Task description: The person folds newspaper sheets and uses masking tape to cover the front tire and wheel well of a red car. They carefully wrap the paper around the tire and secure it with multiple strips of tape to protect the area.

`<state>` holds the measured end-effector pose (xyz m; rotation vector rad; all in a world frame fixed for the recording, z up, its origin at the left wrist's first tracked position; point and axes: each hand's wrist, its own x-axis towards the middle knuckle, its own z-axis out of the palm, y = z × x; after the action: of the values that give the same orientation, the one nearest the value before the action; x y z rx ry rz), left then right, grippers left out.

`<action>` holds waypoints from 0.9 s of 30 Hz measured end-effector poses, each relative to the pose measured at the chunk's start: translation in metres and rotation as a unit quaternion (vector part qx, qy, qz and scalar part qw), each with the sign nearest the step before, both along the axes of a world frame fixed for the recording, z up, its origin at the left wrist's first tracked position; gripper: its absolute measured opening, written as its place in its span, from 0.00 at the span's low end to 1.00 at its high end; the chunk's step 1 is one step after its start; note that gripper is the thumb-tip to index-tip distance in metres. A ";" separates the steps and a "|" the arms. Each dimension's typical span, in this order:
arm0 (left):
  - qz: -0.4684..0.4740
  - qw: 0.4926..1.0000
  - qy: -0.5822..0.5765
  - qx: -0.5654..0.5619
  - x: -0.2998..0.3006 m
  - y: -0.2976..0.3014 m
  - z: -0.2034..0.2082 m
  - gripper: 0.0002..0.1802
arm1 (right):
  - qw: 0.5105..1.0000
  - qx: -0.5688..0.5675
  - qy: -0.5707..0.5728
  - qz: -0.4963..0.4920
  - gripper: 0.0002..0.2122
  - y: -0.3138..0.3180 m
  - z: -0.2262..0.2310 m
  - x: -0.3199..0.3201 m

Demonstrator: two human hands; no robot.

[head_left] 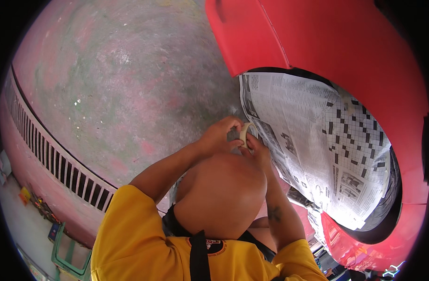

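In front of my raised knee, both hands come together on a pale cream roll of masking tape [244, 134], tilted on its edge. My left hand [220, 135] curls at the roll's left side, its thumb and forefinger bent toward it. My right hand [258, 150] pinches the roll's lower right side, its fingers partly hidden by the roll and my knee. Just right of the hands, sheets of newspaper [298, 117] cover the wheel inside the arch of a red car body [345, 42]. A strip of black tyre [387, 206] shows past the paper's lower right edge.
Stained concrete floor [130, 79] stretches ahead and to the left. A slotted drain grate [60, 154] curves along the left. Beyond it lie a green plastic frame [67, 255] and a cluster of small tools [43, 208].
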<state>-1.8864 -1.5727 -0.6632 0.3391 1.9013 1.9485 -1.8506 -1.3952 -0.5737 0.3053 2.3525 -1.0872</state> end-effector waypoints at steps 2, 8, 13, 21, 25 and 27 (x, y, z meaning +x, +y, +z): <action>-0.003 0.998 -0.062 0.021 -0.001 0.003 -0.005 0.14 | 1.000 -0.021 -0.019 -0.009 0.20 0.006 -0.001 0.003; -0.039 0.998 0.029 0.032 0.023 0.009 -0.039 0.15 | 0.995 -0.036 -0.096 0.000 0.20 0.012 -0.003 0.016; -0.052 0.989 -0.133 0.046 0.028 0.004 -0.035 0.11 | 0.990 -0.027 -0.133 -0.020 0.22 -0.001 0.015 0.013; -0.068 0.990 -0.115 -0.052 0.023 0.000 -0.010 0.07 | 0.995 -0.025 -0.095 -0.035 0.23 -0.001 -0.001 0.022; -0.056 0.992 -0.110 0.016 0.019 -0.004 -0.011 0.08 | 0.990 0.025 -0.106 -0.094 0.22 0.023 -0.041 0.037; -0.077 0.983 -0.162 0.029 0.012 -0.011 -0.009 0.09 | 0.996 0.041 -0.030 -0.074 0.19 0.024 -0.031 0.041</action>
<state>-1.8747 -1.5834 -0.6722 0.1666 1.5674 1.8323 -1.8097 -1.3715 -0.6052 0.5438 2.3551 -1.0338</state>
